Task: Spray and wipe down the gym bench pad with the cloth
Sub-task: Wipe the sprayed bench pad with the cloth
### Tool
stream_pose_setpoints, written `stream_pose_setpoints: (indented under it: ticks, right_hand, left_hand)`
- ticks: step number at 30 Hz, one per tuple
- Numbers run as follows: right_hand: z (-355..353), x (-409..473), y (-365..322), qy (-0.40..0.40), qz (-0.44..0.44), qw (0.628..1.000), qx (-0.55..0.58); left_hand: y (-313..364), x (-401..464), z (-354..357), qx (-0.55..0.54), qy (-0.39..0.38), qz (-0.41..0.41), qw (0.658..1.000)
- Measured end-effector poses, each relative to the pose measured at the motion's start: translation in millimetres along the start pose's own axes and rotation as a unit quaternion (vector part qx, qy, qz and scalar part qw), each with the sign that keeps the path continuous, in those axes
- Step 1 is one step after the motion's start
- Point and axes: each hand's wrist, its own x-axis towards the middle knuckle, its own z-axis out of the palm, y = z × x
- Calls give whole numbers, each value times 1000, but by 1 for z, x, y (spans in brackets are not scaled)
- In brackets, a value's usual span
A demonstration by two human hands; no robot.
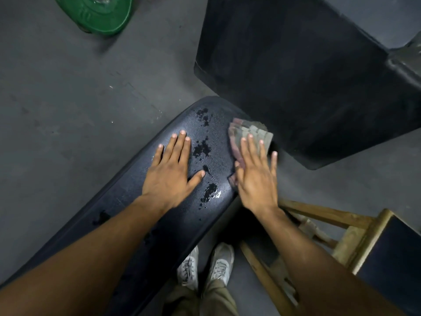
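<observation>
Both forearms come in from the bottom of the view, the left from 7 o'clock and the right from 5 o'clock, and reach out over the pad point(127, 201). Below them, at 6 o'clock, stand two white shoes point(205, 267) on the floor point(68, 99).

The left hand point(173, 172) lies flat on the pad near the centre of the view, fingers straight and slightly spread, thumb out toward 3 o'clock. It holds nothing; it seems to brace the pad.

The right hand point(257, 176) presses the cloth point(250, 133) down on the pad's right edge, fingers straight and fanned, the little finger hanging past the edge. The cloth shows beyond the fingertips at 12 o'clock and under the palm.

The pad's long axis runs from 7 o'clock up to 1 o'clock. The wet patches point(202, 151) lie in a line between the two hands, at 9 o'clock from the cloth, so the right hand is the nearer one and the stroke would need to go leftward across the pad's width. Wiping looks barely begun, since the drops still stand in beads.

A second dark pad point(296, 65) sits at 1 o'clock, a green weight plate point(98, 14) at 11 o'clock, and a wooden stool point(330, 224) at 4 o'clock. No spray bottle is in sight.
</observation>
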Motion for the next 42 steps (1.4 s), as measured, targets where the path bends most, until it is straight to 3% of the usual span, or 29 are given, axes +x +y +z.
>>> stream_pose_setpoints:
  ticks: [3,6,10,15,19,23,28,32,36,39,42]
  right_hand:
    - [-5,36,10,39,72,993,82]
    - [-9,81,-4,52,86,991,92]
    - [-5,87,-30,29,-18,999,40]
    - [-6,30,-17,-44,-147,988,-17]
    - [-18,35,-2,-28,-59,998,5]
    - [-23,91,-30,11,18,997,76]
    - [-4,113,-94,-22,-109,994,16]
    - [-2,78,-87,-45,-189,979,-63]
    - [-24,70,-48,-46,-147,984,-91]
    - [-31,99,-42,-22,-105,993,-46]
    - [-21,128,-65,-16,-117,993,15]
  left_hand:
    - [0,1,3,4,16,3,1000]
    - [-3,3,8,14,26,7,1000]
    - [-4,2,11,12,18,7,1000]
    - [-6,-5,0,-7,7,5,1000]
    - [-26,-15,-4,-25,17,-32,999]
    - [-41,-16,0,-34,23,-34,999]
    - [-39,-18,9,-55,34,-46,997]
    - [-39,-21,6,-57,20,-50,997]
    - [-38,-20,1,-56,17,-49,997]
    - [-40,-18,3,-52,30,-50,997]
    - [-42,-18,9,-49,43,-49,997]
